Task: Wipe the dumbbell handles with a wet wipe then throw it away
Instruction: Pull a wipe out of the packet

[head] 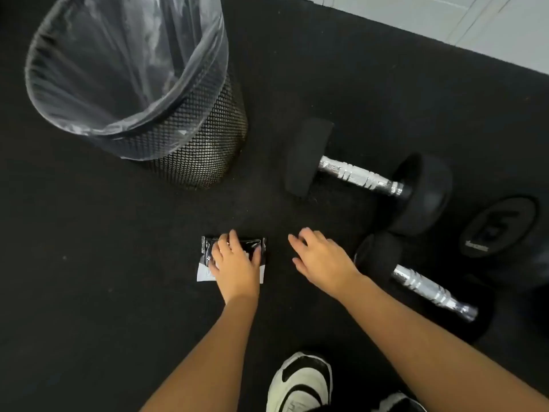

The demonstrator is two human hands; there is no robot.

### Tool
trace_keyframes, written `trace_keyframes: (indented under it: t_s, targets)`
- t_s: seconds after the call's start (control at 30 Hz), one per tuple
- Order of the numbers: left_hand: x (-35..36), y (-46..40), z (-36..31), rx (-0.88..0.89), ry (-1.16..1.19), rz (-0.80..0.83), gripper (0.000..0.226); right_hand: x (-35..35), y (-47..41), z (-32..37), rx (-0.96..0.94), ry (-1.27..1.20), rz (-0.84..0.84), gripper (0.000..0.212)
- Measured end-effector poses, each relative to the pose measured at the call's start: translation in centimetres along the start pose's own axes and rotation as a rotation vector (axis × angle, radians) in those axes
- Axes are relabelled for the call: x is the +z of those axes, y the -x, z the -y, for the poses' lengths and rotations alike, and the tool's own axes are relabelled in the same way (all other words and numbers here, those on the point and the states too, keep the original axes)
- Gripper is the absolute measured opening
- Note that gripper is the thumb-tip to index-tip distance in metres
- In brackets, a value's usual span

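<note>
A black and white wet wipe packet [205,264] lies on the black rubber floor. My left hand [236,260] rests on top of it, fingers wrapped over its edges. My right hand [322,257] hovers just to the right, fingers spread, holding nothing. Two black dumbbells with silver knurled handles lie on the floor: one [361,175] farther away at centre right, one [432,289] nearer, right beside my right forearm. A black mesh waste bin [196,150] lined with a clear plastic bag stands at upper left.
Another dumbbell head marked 5 [499,226] lies at the right edge. My white and black shoe [300,385] is at the bottom centre. A pale tiled floor [445,19] borders the black mat at the top right.
</note>
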State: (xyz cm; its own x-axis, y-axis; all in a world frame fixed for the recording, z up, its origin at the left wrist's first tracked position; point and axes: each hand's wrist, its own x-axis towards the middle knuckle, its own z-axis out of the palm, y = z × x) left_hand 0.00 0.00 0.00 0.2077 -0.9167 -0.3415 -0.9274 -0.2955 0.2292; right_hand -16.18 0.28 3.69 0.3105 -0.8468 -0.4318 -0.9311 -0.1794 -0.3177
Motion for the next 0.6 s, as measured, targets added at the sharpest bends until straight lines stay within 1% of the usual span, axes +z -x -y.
trace_keyframes:
  t_s: [0.07, 0.13, 0.2, 0.27, 0.33, 0.47, 0.6]
  targets:
    - [0.0, -0.1, 0.9, -0.073, 0.073, 0.048, 0.061, 0.8, -1.1, 0.8, 0.086, -0.132, 0.069, 0.049]
    - [0.4, -0.3, 1.9, -0.078, 0.125, 0.078, 0.046, 1.8, -2.1, 1.8, 0.122, -0.229, 0.095, 0.045]
    - [0.1, -0.5, 2.3, -0.093, 0.203, 0.066, 0.035, 2.6, -3.3, 2.9, 0.137, -0.307, 0.106, 0.041]
    - [-0.3, -0.5, 2.7, -0.125, 0.279, 0.046, 0.031, 3.1, -4.2, 4.0, 0.148, -0.373, 0.084, 0.039]
    - [-0.8, -0.4, 3.3, -0.148, 0.304, 0.037, 0.033, 3.4, -5.1, 5.1, 0.167, -0.419, 0.073, 0.039]
    - [-1.2, -0.1, 4.0, -0.175, 0.315, 0.059, 0.029, 3.8, -6.6, 7.0, 0.158, -0.440, 0.094, 0.042]
    - [-1.2, -0.3, 4.2, -0.206, 0.325, 0.099, 0.028, 4.3, -7.1, 8.4, 0.153, -0.374, 0.104, 0.032]
